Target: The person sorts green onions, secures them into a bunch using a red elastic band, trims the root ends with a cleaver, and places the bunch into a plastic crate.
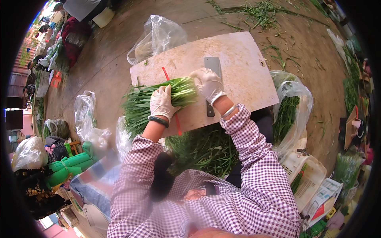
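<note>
A thick bunch of garlic chives (139, 104) lies across a stained pale board (244, 67), green leaves to the left and pale stalk ends to the right. My gloved left hand (162, 102) is closed over the bunch from above. At the stalk ends, my gloved right hand (207, 82) has its fingers curled in; what they hold, if anything, is hidden. A red tie strip (178, 125) runs beneath the bunch, showing on both sides. Partly under my right hand and wrist rests a cleaver (212, 63), its dark handle toward me.
Loose greens (206, 152) are heaped below the board's near edge. A clear plastic bag (291, 91) of greens stands at the right, with a cream crate (307, 178) nearer me. Another clear bag (158, 35) sits beyond the board. Leaf scraps (260, 14) litter the floor.
</note>
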Action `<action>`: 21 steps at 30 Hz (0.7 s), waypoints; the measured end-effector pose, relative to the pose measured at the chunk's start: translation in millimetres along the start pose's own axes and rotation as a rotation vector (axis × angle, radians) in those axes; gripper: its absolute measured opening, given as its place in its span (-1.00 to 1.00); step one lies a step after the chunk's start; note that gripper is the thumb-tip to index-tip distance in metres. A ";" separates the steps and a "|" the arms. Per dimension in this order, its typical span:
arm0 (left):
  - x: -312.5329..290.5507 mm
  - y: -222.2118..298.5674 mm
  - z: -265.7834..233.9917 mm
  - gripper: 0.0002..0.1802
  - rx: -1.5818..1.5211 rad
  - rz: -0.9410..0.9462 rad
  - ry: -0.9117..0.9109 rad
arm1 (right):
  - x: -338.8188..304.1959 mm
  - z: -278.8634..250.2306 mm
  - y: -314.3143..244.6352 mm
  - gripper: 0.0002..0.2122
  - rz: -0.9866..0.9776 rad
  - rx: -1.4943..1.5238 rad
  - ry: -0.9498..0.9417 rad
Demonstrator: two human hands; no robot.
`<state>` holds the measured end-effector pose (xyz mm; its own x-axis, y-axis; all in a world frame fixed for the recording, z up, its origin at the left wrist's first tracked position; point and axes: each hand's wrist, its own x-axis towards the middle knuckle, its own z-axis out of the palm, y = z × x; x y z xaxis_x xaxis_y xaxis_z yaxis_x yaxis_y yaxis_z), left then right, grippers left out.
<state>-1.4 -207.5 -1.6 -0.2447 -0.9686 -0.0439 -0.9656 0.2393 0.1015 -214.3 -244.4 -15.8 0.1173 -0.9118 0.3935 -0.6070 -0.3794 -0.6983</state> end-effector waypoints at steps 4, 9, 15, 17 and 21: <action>1.4 4.1 -8.6 0.03 0.004 -0.031 -0.049 | -23.6 4.8 -26.1 -0.79 -0.224 0.017 0.116; 2.0 4.6 -9.7 0.17 -0.041 0.026 0.050 | -28.5 28.4 -8.9 -0.78 -0.199 -0.032 -0.016; 3.6 5.6 -10.3 0.24 0.005 0.029 -0.013 | -18.1 34.4 -22.3 -0.77 -0.163 -0.188 -0.191; 4.8 5.8 -9.2 0.23 0.003 0.026 -0.014 | -12.7 33.3 -19.5 -0.76 -0.175 -0.174 -0.318; 4.0 2.9 1.1 0.21 0.039 0.064 -0.037 | -3.4 25.6 -19.8 -0.74 -0.213 -0.174 -0.474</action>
<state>-5.3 -210.6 -2.6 -0.3085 -0.9483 -0.0751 -0.9504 0.3039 0.0668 -182.6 -237.8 -18.6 0.5685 -0.8040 0.1746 -0.6475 -0.5681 -0.5080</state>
